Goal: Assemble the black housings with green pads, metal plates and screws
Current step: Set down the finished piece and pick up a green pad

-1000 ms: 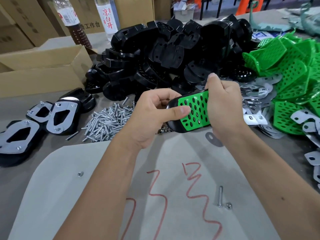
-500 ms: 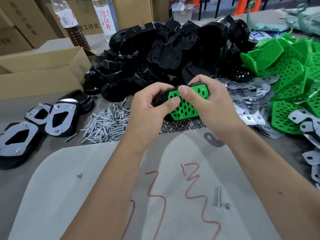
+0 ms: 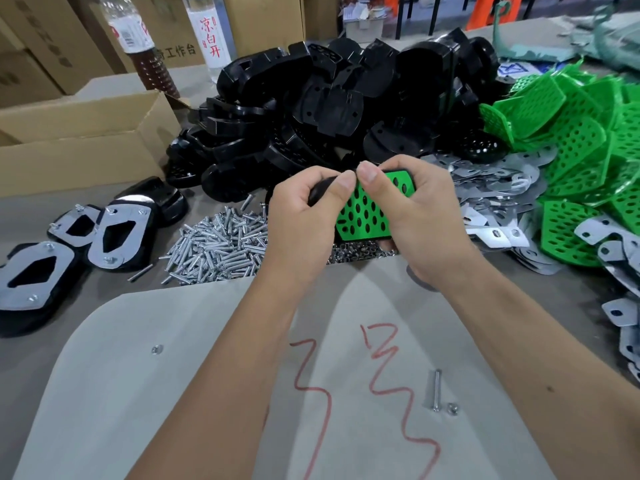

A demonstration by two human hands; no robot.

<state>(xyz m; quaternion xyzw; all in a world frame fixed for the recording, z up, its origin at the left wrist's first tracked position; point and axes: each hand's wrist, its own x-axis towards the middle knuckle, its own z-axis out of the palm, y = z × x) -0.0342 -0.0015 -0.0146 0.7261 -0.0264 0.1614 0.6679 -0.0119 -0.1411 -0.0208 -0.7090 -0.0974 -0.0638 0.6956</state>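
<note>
Above the pale board (image 3: 194, 375) on the grey table, I hold one black housing (image 3: 320, 192) in both hands, raised clear of the surface. My left hand (image 3: 304, 216) curls round its rounded, glossy black end, thumb laid across the top. My right hand (image 3: 420, 216) wraps the other end, thumb pressing down on the green pad (image 3: 363, 216) seated in the housing's face. Both thumb tips nearly meet at the pad's upper edge. That pad is flat, bright green plastic, wider toward me, punched with rows of oval holes that show black beneath.

Behind my hands rises a heap of black housings (image 3: 329, 109), shiny moulded shells with curved rims. To the right lies a pile of loose green pads (image 3: 575, 161), thin and perforated, tumbled at all angles, and between them and my right hand a drift of flat, dull silver metal plates (image 3: 491, 188). Left of my hands sits a mound of bright steel screws (image 3: 218, 247), and just under the housing a smaller scatter of nuts (image 3: 349, 252). Far left, three finished housings (image 3: 114, 233) lie plate side up, each plate with an angular cut-out. On the board, near red scrawled marks, rest a single screw (image 3: 436, 389) and a nut (image 3: 452, 408).
</note>
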